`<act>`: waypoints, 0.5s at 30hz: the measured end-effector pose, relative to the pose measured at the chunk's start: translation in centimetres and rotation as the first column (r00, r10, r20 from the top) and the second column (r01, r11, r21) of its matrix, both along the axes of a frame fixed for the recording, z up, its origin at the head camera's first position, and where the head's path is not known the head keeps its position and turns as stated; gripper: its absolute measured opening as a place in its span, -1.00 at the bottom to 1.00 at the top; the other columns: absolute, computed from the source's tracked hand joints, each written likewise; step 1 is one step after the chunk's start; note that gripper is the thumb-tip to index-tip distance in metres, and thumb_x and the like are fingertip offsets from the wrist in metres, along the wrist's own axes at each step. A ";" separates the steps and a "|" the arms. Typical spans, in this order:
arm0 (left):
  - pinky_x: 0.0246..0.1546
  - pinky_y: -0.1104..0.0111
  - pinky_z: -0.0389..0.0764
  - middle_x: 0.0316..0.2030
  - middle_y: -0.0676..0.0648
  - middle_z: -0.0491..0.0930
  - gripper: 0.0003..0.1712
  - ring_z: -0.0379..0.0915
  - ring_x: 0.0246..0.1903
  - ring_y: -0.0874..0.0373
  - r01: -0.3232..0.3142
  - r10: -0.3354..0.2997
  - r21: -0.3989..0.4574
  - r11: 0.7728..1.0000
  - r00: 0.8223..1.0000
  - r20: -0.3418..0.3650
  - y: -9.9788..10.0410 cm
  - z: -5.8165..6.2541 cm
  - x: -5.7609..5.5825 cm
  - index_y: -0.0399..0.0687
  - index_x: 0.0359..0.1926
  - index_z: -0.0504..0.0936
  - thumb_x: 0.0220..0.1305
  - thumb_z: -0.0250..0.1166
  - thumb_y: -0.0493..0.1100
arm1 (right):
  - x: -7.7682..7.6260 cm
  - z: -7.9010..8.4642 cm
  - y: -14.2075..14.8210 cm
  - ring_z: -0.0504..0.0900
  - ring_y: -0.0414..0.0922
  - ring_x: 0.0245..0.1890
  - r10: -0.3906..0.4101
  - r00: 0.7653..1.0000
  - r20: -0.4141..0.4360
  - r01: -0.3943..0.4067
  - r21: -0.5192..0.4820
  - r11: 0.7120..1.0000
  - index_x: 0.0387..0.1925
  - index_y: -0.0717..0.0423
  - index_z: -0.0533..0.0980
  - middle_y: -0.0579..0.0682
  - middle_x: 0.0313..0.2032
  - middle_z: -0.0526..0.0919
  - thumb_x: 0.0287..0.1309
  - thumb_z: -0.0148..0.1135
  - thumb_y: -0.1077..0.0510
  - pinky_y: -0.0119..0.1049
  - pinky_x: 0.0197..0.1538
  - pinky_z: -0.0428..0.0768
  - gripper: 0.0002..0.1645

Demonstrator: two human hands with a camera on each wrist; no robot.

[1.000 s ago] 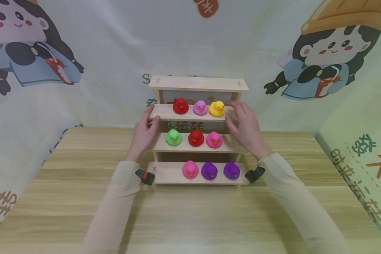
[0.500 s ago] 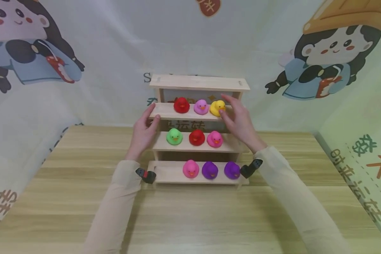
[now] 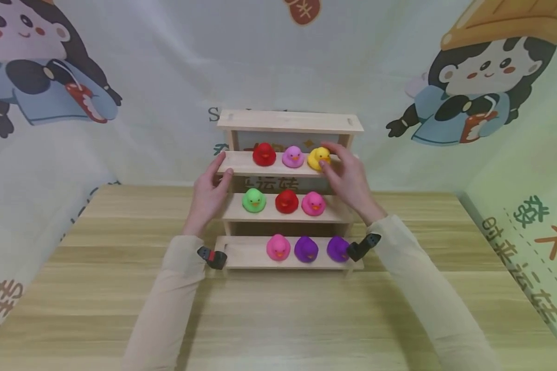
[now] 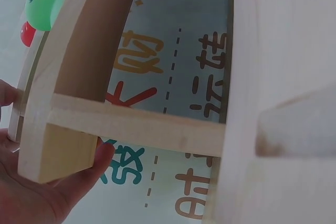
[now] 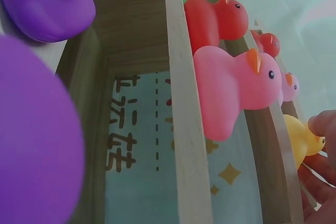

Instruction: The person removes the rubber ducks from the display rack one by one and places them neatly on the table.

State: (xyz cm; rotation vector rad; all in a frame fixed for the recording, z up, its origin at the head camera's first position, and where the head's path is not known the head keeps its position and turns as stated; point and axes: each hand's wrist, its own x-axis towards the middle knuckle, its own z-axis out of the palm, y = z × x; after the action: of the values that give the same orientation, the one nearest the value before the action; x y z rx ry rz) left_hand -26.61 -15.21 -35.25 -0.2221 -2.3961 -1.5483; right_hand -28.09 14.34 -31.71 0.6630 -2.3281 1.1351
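Note:
A tiered wooden shelf (image 3: 290, 121) bears rubber ducks on its three lower boards. My left hand (image 3: 209, 193) grips the left end of the second board from the top; the left wrist view shows its thumb and fingers (image 4: 102, 158) around the wood. At that board's right end, my right hand (image 3: 353, 180) pinches a yellow rubber duck (image 3: 316, 158) between thumb and fingers. The duck sits on the board, partly covered by the hand in the right wrist view. To its left stand a light purple duck (image 3: 293, 157) and a red duck (image 3: 264, 154).
On the board below are a green duck (image 3: 254, 200), a red duck (image 3: 286, 201) and a pink duck (image 3: 313, 204). The lowest board holds a pink duck (image 3: 278, 248) and two purple ducks (image 3: 306, 249). A wooden table (image 3: 278, 314) supports the shelf before a printed cloth backdrop (image 3: 278, 62).
From the board's right end, my right hand has moved left and taken hold of the yellow duck, which has shifted slightly right. The left hand keeps its grip on the shelf.

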 end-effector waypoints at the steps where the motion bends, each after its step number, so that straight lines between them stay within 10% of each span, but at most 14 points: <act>1: 0.02 0.14 0.52 0.39 -0.19 0.21 -0.38 0.45 0.07 -0.12 0.003 -0.003 0.000 1.000 1.000 0.000 0.0 0.0 0.0 -0.05 0.47 0.14 0.48 0.04 -0.09 | 0.1 0.0 0.1 0.44 0.08 0.18 -0.005 1.000 -0.002 0.005 -0.008 1.000 0.17 0.33 0.42 0.21 0.14 0.52 0.28 0.18 0.31 -0.10 0.30 0.29 -0.56; 15: 0.01 0.14 0.52 0.39 -0.19 0.21 -0.40 0.45 0.07 -0.12 0.008 -0.008 0.010 1.000 1.000 -0.009 0.0 0.0 -0.1 -0.07 0.46 0.16 0.49 0.03 -0.11 | 0.6 0.2 2.4 0.49 0.10 0.07 -0.069 0.997 -0.029 0.066 -0.090 0.994 0.13 0.35 0.45 0.24 0.06 0.57 0.22 0.25 0.32 -0.01 0.15 0.38 -0.55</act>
State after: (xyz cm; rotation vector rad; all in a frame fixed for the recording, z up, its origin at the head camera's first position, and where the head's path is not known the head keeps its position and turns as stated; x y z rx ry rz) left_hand -26.68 -15.23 -35.26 -0.2365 -2.3833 -1.5596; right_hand -27.46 16.69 -31.55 0.5618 -2.2420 1.1814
